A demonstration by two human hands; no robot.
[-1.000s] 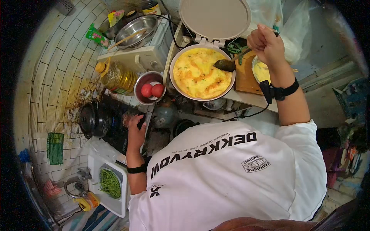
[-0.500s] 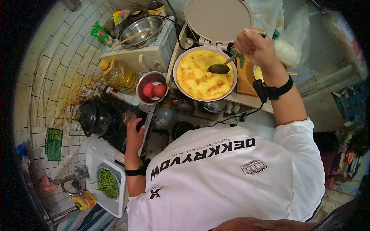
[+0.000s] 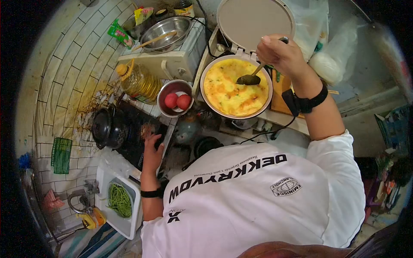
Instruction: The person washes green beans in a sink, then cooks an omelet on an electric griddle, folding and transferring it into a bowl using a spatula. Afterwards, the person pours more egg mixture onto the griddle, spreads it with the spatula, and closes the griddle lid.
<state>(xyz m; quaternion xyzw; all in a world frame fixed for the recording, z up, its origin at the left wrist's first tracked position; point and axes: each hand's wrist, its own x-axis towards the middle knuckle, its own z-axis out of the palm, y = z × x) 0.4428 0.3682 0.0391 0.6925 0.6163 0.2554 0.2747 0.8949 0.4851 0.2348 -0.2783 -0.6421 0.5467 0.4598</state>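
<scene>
My right hand [image 3: 280, 55] is closed around the handle of a metal spoon [image 3: 248, 80]. The spoon's bowl is over the right part of a yellow egg pancake [image 3: 230, 96], touching it or just above; I cannot tell which. The pancake fills the round electric griddle [image 3: 205, 99], whose lid [image 3: 257, 23] stands raised behind it. Lower left, my left hand [image 3: 152, 152] has its fingers apart and holds nothing. It is beside the edge of the dark stove top [image 3: 137, 148], near a black lidded pot [image 3: 108, 128].
Two red round items sit in a metal bowl [image 3: 161, 103] left of the griddle, near an oil bottle [image 3: 137, 86]. A cutting board [image 3: 280, 94] is right of it. Green beans [image 3: 119, 201] lie in the white sink [image 3: 131, 228]. A black cable [image 3: 275, 127] runs along the counter front.
The view has shifted slightly, so the counter things appear a little further right. My right hand with the spoon has moved slightly left relative to the griddle. My left hand stays by the stove edge.
</scene>
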